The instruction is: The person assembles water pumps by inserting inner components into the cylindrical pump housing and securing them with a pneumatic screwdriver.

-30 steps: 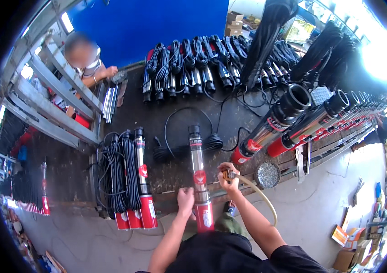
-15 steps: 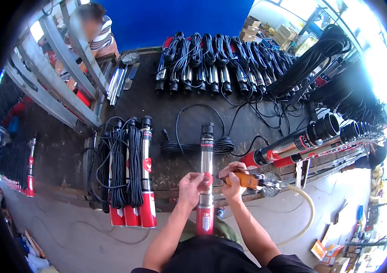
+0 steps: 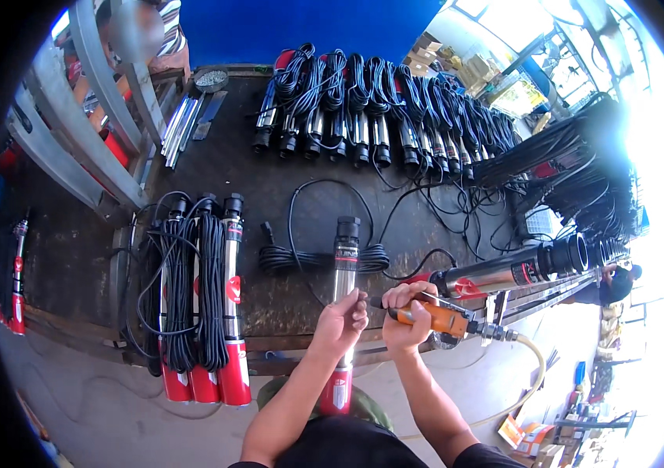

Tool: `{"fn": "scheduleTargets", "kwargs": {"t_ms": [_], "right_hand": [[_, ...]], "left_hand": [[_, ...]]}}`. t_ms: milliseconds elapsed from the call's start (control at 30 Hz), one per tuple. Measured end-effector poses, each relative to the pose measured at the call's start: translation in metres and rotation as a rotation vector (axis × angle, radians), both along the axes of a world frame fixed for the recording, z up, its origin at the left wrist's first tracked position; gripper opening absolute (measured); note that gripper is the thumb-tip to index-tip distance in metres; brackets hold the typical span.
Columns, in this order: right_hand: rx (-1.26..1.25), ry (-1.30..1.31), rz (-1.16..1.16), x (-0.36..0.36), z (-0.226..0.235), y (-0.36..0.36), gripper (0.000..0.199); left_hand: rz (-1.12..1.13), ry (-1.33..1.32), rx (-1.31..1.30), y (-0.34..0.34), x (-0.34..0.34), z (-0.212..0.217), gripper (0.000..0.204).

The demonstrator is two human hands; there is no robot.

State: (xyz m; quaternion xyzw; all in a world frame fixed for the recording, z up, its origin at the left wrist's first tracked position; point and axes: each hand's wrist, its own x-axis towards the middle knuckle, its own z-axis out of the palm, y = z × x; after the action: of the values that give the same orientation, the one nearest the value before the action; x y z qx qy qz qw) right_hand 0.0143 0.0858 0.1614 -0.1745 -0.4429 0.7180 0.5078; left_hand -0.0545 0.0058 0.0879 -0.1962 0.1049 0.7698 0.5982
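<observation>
A slim submersible pump [image 3: 346,274], steel with a black top and a red lower end, lies over the bench edge in front of me. My left hand [image 3: 339,324] is in front of its steel body, covering part of it. Its fingers are curled and pinched together; anything between them is too small to make out. My right hand [image 3: 408,318] is wrapped round an orange air screwdriver [image 3: 445,318]. The tool's tip points left, close to my left fingertips, and a pale hose [image 3: 538,360] trails from its rear. Behind the pump's top is a coiled black cable [image 3: 285,257].
Several cable-wrapped pumps [image 3: 232,300] stick out over the bench edge at left. A long row of pumps with coiled cables [image 3: 359,109] fills the back. More pumps [image 3: 495,274] slant at right, near loose cables. A metal frame [image 3: 86,140] stands far left, a person behind it.
My left hand has turned, its fingers curling more and moving nearer the screwdriver tip. The right hand still grips the screwdriver. The whole view has shifted slightly.
</observation>
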Motion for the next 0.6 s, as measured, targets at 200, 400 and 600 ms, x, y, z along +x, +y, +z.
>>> {"fn": "scheduleTargets", "kwargs": {"t_ms": [200,400,600], "right_hand": [[0.264,-0.137,0.018,-0.026,-0.035,0.031,0.027],[0.282,-0.279,0.027,-0.066,-0.066,0.075,0.021],[0.12,-0.231,0.045,-0.076,-0.076,0.094,0.02]], "left_hand": [[-0.013,-0.043,-0.154,0.053,-0.024,-0.025,0.021],[0.071,-0.159,-0.165,0.092,-0.06,-0.045,0.016],[0.112,-0.26,-0.149,0.097,-0.064,-0.048,0.018]]}}
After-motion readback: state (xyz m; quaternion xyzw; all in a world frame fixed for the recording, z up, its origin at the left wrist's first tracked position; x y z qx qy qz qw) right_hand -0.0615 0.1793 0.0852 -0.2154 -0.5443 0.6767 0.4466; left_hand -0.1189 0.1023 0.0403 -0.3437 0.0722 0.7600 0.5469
